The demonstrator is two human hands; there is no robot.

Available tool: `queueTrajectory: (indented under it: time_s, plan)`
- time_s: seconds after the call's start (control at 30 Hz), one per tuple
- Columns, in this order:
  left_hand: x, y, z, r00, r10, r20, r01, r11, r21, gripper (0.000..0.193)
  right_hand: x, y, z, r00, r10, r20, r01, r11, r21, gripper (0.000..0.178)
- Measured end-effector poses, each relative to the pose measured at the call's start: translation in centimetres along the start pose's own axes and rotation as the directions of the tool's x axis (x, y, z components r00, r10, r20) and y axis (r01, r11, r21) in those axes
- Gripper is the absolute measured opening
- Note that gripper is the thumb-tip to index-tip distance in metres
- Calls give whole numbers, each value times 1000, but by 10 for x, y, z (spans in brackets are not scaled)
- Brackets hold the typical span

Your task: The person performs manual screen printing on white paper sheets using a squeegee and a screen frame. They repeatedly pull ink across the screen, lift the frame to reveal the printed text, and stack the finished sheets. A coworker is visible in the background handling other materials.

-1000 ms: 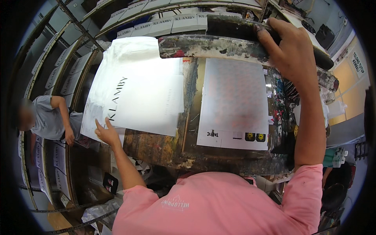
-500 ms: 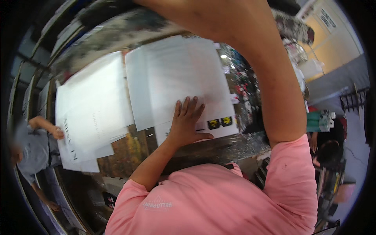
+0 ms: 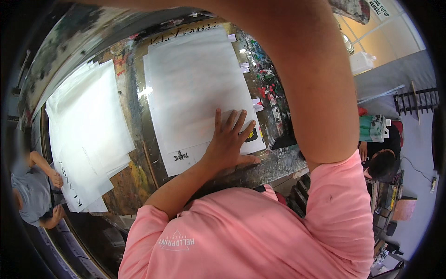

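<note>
The left hand (image 3: 228,143) lies with released, spread fingers on the white sheet (image 3: 186,88), upon the stained table (image 3: 133,180). The right hand is outside the view, so its fingers I cannot tell

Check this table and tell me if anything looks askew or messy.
The white sheets at left are askew, their edges fanned out unevenly. The table is mottled with multicoloured stains, especially right of the pale sheet under the left hand.
</note>
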State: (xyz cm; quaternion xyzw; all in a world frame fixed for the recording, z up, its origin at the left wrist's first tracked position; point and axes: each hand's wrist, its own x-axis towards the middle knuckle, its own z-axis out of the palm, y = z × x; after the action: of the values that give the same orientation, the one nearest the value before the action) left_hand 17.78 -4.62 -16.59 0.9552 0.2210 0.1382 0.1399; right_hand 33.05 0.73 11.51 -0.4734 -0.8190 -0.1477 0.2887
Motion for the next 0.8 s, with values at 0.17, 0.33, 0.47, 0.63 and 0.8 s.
queueTrajectory:
  time_s: [0.17, 0.33, 0.47, 0.63, 0.8]
  plan:
    - [-8, -8, -46, 973, -44, -226, 28, 997, -72, 113, 103, -17, -14, 985, 23, -172, -30, 999, -39, 53]
    - [-87, -54, -203, 292, -821, -490, -51, 499, -865, 106, 67, -40, 13, 988, 23, -150, -48, 986, -161, 45]
    - [-169, -48, -205, 520, -796, -309, 21, 374, -927, 107, -30, -70, 33, 996, -54, 69, 58, 996, -62, 34]
    - [-207, -55, -114, 475, -843, -252, 764, 538, -357, 102, -111, -89, 88, 760, 133, 637, -243, 966, 89, 40]
    - [-222, -69, -79, 535, -770, -349, 814, 580, -32, 108, -159, -107, 135, 764, 190, 617, -301, 950, 80, 55]
